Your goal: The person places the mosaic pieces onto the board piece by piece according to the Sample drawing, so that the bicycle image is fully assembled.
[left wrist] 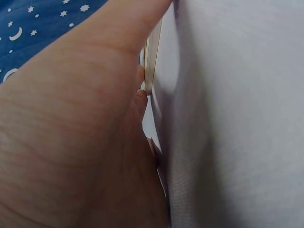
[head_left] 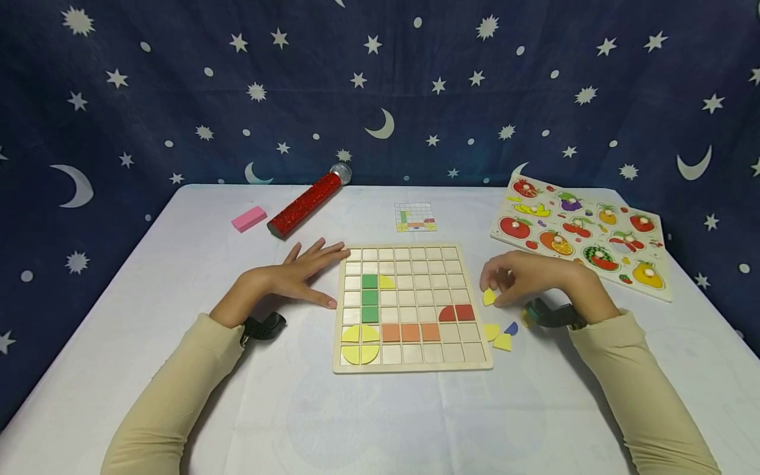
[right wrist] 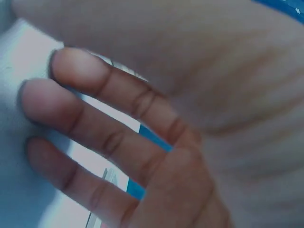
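A wooden grid board (head_left: 413,368) lies flat on the table with colored tiles in some squares: green squares (head_left: 369,297), orange squares (head_left: 410,332), red pieces (head_left: 465,313), and yellow quarter circles (head_left: 351,355) forming a circle. One more yellow quarter circle (head_left: 386,282) sits beside the top green square. Fingers spread, my left hand (head_left: 297,272) rests at the board's left edge. On the other side, my right hand (head_left: 525,276) pinches a yellow quarter-circle piece (head_left: 489,297) between thumb and fingers, just off the board's right edge. In the right wrist view the piece is hidden.
Loose yellow pieces (head_left: 503,342) and a blue half circle (head_left: 512,328) lie right of the board. Behind it is a small pattern card (head_left: 415,217). A red microphone (head_left: 305,203) and pink block (head_left: 249,219) lie back left, a fruit puzzle (head_left: 584,231) back right.
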`<state>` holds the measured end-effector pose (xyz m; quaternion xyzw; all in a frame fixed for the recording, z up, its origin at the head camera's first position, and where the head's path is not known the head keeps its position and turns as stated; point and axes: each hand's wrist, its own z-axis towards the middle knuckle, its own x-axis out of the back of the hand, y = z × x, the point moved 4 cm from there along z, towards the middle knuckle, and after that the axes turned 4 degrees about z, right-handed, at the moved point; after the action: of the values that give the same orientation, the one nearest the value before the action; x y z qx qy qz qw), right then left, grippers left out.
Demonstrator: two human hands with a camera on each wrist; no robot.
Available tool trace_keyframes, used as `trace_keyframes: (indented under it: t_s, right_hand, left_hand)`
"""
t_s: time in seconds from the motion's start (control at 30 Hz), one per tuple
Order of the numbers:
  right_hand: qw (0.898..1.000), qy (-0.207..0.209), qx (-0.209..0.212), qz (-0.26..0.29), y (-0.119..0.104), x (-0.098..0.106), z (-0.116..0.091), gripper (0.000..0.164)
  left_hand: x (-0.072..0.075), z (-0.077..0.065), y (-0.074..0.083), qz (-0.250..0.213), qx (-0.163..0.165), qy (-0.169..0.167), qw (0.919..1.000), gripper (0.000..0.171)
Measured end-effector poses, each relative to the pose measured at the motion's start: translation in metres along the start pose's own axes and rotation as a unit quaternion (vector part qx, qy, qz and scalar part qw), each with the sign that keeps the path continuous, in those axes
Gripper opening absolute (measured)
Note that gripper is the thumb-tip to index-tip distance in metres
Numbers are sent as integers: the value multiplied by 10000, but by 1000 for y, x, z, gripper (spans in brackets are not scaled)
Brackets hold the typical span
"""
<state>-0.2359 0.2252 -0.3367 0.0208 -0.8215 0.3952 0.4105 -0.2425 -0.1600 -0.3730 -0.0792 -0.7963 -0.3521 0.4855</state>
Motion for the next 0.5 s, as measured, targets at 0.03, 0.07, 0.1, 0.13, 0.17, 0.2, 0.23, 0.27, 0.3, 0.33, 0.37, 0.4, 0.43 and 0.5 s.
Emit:
trace_keyframes:
  t_s: [0.03, 0.07, 0.1, 0.13, 0.17, 0.2, 0.23, 0.27, 0.3, 0.33, 0.37, 0.4, 0.43, 0.5]
  right_hand:
    - [10000, 48, -38, -38, 0, 0, 0, 23]
    - [9999, 89, -81, -76, 0, 0, 0, 23]
    - [9998, 123, -109, -99, 0, 1, 1, 24]
    - [9997, 144, -138, -108, 0, 1, 1, 24]
    - [9997, 152, -168, -117, 1, 1, 1, 24]
    - [9997, 150, -151, -108, 0, 1, 1, 24]
    - [9997, 151, -158, -109, 0, 1, 0, 24]
    - [9997, 146, -168, -97, 0, 1, 0, 23]
    - [9997, 142, -188, -81, 0, 1, 0, 23]
    - [9997, 136, -196, -72, 0, 2, 0, 22]
    - [9997, 143, -198, -63, -1, 2, -1, 22]
    - [9997, 149, -182, -34, -1, 2, -1, 22]
    - [9997, 156, -168, -12, -2, 3, -1, 21]
    - [9999, 166, -9, 26, -5, 3, -2, 21]
  left_hand:
    - [0, 0, 0, -2, -3, 2, 10000, 101]
    - [0, 0, 0, 6, -5, 3, 10000, 101]
    - [0, 0, 0, 13, -5, 4, 10000, 101]
    - [0, 0, 0, 15, -6, 5, 10000, 102]
    - [0, 0, 0, 19, -8, 5, 10000, 102]
    - [-1, 0, 0, 21, -6, 6, 10000, 102]
    - [-1, 0, 0, 23, -4, 6, 10000, 102]
    - [-1, 1, 0, 25, -1, 6, 10000, 102]
    - [-1, 1, 0, 19, -3, 6, 10000, 102]
    - [-1, 0, 0, 16, -5, 8, 10000, 101]
    - [-1, 1, 0, 17, -3, 9, 10000, 101]
    - [0, 1, 0, 17, 1, 13, 10000, 101]
    - [0, 1, 0, 22, 2, 15, 10000, 101]
    - [0, 1, 0, 27, -5, 24, 10000, 102]
